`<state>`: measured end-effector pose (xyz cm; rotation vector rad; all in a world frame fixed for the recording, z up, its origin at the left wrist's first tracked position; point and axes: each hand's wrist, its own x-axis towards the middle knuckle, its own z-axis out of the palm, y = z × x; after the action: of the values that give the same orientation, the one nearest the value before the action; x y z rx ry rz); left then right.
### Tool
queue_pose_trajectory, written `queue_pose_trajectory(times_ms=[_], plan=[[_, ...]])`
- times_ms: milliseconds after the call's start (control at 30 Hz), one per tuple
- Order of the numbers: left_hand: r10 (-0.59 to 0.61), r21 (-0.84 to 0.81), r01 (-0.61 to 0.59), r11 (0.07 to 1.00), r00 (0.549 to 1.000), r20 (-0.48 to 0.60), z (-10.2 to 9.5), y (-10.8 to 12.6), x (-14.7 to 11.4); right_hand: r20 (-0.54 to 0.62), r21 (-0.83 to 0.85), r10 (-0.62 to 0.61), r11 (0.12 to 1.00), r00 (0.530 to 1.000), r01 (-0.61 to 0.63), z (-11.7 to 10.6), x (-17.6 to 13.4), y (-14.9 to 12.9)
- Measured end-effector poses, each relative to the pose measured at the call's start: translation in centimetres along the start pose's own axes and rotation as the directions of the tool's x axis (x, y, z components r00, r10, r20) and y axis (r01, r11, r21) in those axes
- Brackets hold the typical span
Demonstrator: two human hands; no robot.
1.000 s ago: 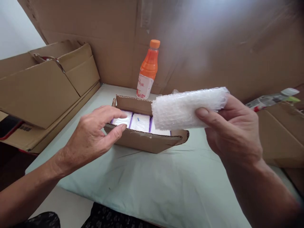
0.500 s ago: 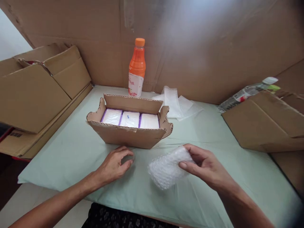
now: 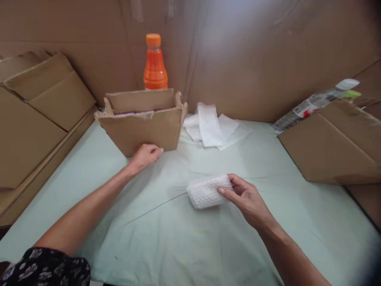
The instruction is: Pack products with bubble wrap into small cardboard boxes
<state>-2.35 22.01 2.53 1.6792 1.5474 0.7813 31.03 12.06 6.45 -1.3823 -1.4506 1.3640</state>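
Pinched between the thumb and fingers of my right hand (image 3: 244, 198) is the end of a bubble wrap roll (image 3: 208, 192), held low over the pale green cloth (image 3: 166, 238). Whether anything is inside the roll I cannot make out. My left hand (image 3: 145, 157) is closed, its curled knuckles against the lower front of a small open cardboard box (image 3: 149, 129). That box stands upright with its flaps raised. Only a thin purple edge of its contents shows above the front wall.
An orange bottle (image 3: 155, 67) stands behind the small box. Flat white wrapping sheets (image 3: 210, 125) lie right of it. A clear bottle (image 3: 312, 103) leans near the right cardboard box (image 3: 333, 147). Larger folded cardboard (image 3: 35, 123) is at the left, and a tall cardboard wall (image 3: 253, 59) closes the back.
My left hand has moved forward and curled against the small box, which now sits farther back, close to the orange bottle. My right hand keeps hold of the bubble wrap roll, now lying more level.
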Motion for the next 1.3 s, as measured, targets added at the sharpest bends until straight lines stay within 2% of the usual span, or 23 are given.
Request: queue_pose_trajectory(times_ms=[67,133,167,200,233,267,300,367,400,433,500,567,633,700,767,867,933,967,1033,1133,1200,1233,1300], plan=[[-0.028,0.004,0.028,1.0,0.999,-0.035,-1.4,-0.7,2.6,-0.057,-0.043,-0.046,0.998,0.997,0.044,0.2,0.7,0.4],[-0.055,0.016,0.056,0.998,0.995,-0.085,-2.4,-1.2,4.0,-0.167,-0.15,-0.183,0.976,0.969,0.159,0.5,1.3,0.8],[-0.06,0.02,0.062,0.998,0.992,-0.114,-2.6,-1.3,4.1,-0.229,-0.246,-0.298,0.939,0.926,0.242,0.8,1.4,0.9],[-0.061,0.02,0.064,0.998,0.989,-0.138,-2.6,-1.3,3.7,-0.26,-0.363,-0.435,0.871,0.862,0.33,1.0,1.5,0.9],[-0.063,0.013,0.066,0.998,0.986,-0.153,-2.5,-1.2,2.9,-0.227,-0.481,-0.564,0.774,0.794,0.412,1.3,1.4,0.9],[-0.068,0.002,0.069,0.998,0.986,-0.154,-2.1,-1.0,1.8,-0.12,-0.572,-0.657,0.659,0.744,0.489,1.6,1.2,0.8],[-0.077,-0.014,0.075,0.997,0.986,-0.146,-1.7,-0.6,0.4,0.043,-0.617,-0.697,0.545,0.716,0.568,1.8,0.9,0.6],[-0.091,-0.045,0.086,0.995,0.99,-0.112,-0.8,0.3,-2.7,0.361,-0.587,-0.639,0.41,0.679,0.698,2.0,0.1,0.3],[-0.086,-0.05,0.081,0.995,0.991,-0.102,-0.5,0.9,-4.2,0.425,-0.568,-0.604,0.402,0.675,0.718,1.8,-0.3,0.3],[-0.068,-0.047,0.064,0.997,0.992,-0.105,-0.1,1.4,-5.4,0.404,-0.576,-0.593,0.426,0.696,0.697,1.6,-0.7,0.3],[-0.009,-0.011,0.007,1.0,0.99,-0.139,0.2,2.3,-7.3,0.182,-0.63,-0.6,0.537,0.779,0.561,0.9,-1.3,0.4],[0.045,0.054,-0.036,0.998,0.982,-0.182,0.3,2.7,-8.0,-0.013,-0.638,-0.569,0.638,0.822,0.431,0.7,-1.6,0.6],[0.061,0.12,-0.039,0.992,0.98,-0.191,0.5,2.6,-8.1,-0.004,-0.629,-0.568,0.641,0.823,0.44,1.5,-1.5,0.5],[0.053,0.191,-0.019,0.981,0.983,-0.177,0.8,2.0,-7.8,0.132,-0.635,-0.609,0.554,0.782,0.539,3.6,-1.0,0.1],[0.064,0.275,-0.02,0.961,0.986,-0.152,1.3,1.1,-7.5,0.316,-0.644,-0.61,0.425,0.727,0.637,6.5,-0.1,-0.4],[0.108,0.414,-0.049,0.909,0.987,-0.12,2.2,0.1,-7.4,0.565,-0.637,-0.496,0.245,0.659,0.731,10.6,1.8,-1.0],[0.118,0.465,-0.046,0.884,0.985,-0.126,2.7,-0.2,-7.6,0.634,-0.646,-0.441,0.151,0.636,0.748,11.3,2.9,-0.8],[0.118,0.474,-0.041,0.88,0.984,-0.132,2.8,-0.3,-7.7,0.626,-0.667,-0.45,0.113,0.637,0.736,10.7,3.1,-0.5],[0.116,0.465,-0.039,0.884,0.984,-0.138,3.0,-0.3,-7.8,0.529,-0.756,-0.519,0.072,0.672,0.65,7.8,2.7,0.3],[0.106,0.432,-0.029,0.901,0.982,-0.156,2.9,-0.4,-7.6,0.232,-0.931,-0.622,0.079,0.748,0.355,1.0,-0.1,1.6],[0.089,0.401,-0.012,0.916,0.98,-0.176,2.8,-0.6,-7.4,0.047,-0.98,-0.65,0.116,0.758,0.16,-2.8,-2.7,2.0],[0.082,0.389,-0.005,0.921,0.98,-0.183,2.6,-0.6,-7.3,-0.012,-0.983,-0.657,0.146,0.754,0.111,-3.8,-3.9,2.0],[0.058,0.349,0.013,0.937,0.979,-0.194,2.4,-0.8,-7.2,-0.044,-0.965,-0.662,0.223,0.748,0.141,-3.8,-5.5,1.7]])
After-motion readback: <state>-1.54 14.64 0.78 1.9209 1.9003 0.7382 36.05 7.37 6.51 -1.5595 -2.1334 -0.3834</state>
